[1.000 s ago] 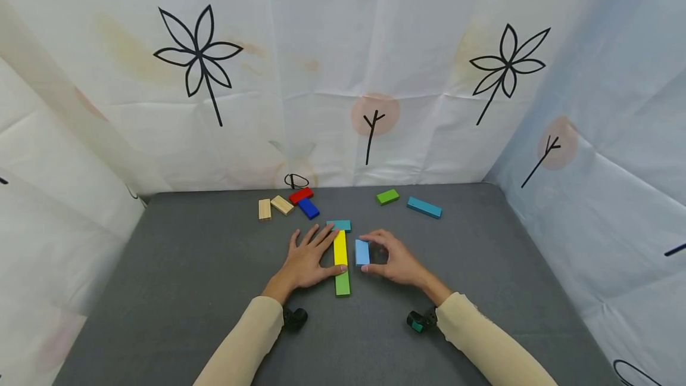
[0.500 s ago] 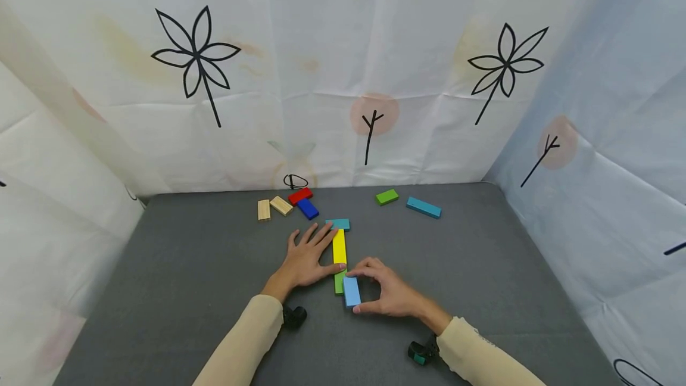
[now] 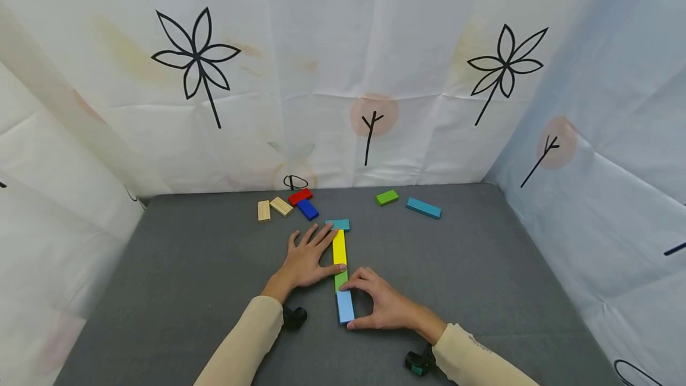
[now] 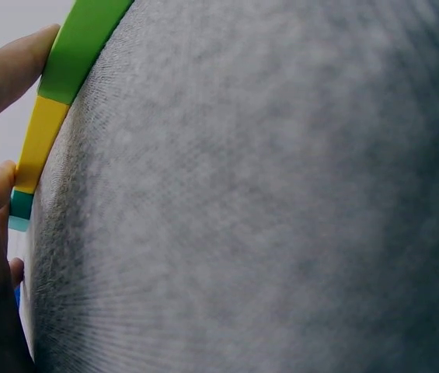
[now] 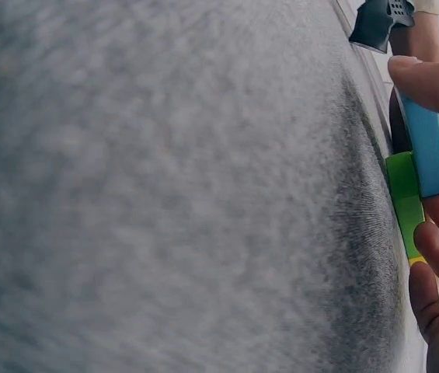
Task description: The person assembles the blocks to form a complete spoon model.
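A row of wooden blocks runs toward me in the head view: a teal block (image 3: 338, 224) lies crosswise at the far end, then a yellow block (image 3: 339, 247), then a green block (image 3: 340, 280). My left hand (image 3: 305, 262) rests along the row's left side with fingers spread, its thumb on the row near where yellow meets green. My right hand (image 3: 387, 304) pinches a light blue block (image 3: 345, 307) between thumb and fingers at the near end of the green one. In the right wrist view the light blue block (image 5: 424, 148) overlaps the green block (image 5: 405, 198).
Farther back on the grey table (image 3: 203, 255) lie two plain wood blocks (image 3: 264, 211), a red block (image 3: 300, 196) and a dark blue block (image 3: 308, 209). At the back right are another green block (image 3: 387, 197) and a long blue block (image 3: 424, 207). White printed cloth surrounds the table.
My right hand has carried the light blue block from right of the yellow block toward me and left, to the green block's near end. My left hand has stayed in place.
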Available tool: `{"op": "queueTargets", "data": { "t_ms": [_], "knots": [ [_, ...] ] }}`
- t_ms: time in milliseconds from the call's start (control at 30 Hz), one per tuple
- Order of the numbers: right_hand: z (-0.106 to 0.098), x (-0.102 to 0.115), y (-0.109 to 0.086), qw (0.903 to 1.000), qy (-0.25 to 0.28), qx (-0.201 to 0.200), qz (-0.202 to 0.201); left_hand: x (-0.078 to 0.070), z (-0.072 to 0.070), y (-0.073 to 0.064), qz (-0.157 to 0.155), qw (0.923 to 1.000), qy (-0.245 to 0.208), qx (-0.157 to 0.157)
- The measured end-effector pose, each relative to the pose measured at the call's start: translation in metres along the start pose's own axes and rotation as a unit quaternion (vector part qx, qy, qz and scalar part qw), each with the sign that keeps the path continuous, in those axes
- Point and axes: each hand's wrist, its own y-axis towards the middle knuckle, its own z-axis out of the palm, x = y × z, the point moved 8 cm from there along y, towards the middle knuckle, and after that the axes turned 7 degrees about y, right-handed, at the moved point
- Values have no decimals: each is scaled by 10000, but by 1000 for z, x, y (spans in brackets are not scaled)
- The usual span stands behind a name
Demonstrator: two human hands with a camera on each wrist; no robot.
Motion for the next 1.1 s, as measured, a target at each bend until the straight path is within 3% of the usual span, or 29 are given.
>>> {"op": "queueTargets", "data": {
  "t_ms": [600, 1100],
  "knots": [
    [8, -3, -4, 9991, -417, 7, 30, -1, 0, -1, 2, 10000, 24, -42],
    [10, -4, -4, 9989, -462, 65, 54, 0, 2, 0, 2, 10000, 32, -28]
  ]
}}
